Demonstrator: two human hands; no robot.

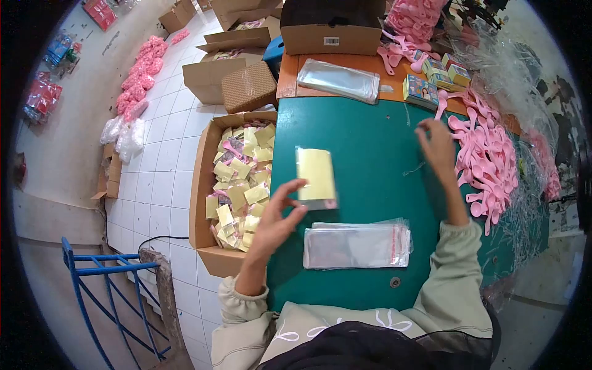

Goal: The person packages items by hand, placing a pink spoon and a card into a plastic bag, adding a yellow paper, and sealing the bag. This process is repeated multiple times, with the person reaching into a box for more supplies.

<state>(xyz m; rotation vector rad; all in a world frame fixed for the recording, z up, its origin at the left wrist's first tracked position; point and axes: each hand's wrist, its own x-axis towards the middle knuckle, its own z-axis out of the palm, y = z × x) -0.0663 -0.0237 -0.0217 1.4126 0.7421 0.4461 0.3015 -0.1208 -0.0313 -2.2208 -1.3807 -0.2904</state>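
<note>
A clear plastic packet with a pale yellow card (316, 174) in it lies on the green table, with a bit of pink at its lower corner. My left hand (279, 217) is at the packet's left edge, thumb and forefinger spread apart, the fingertips at or just over it. Farther right, my right hand (438, 147) reaches to the near side of the spoon heap. Its fingers close on the handle end of a pink spoon (441, 102), bowl pointing away from me. Beside it spreads a heap of pink spoons (487, 160).
Flat clear bags (356, 245) are stacked near me, and more bags (338, 80) lie at the back. Small printed card stacks (420, 91) stand back right. At the table's left, a carton (200, 203) holds many filled packets. A dark box (330, 38) stands behind.
</note>
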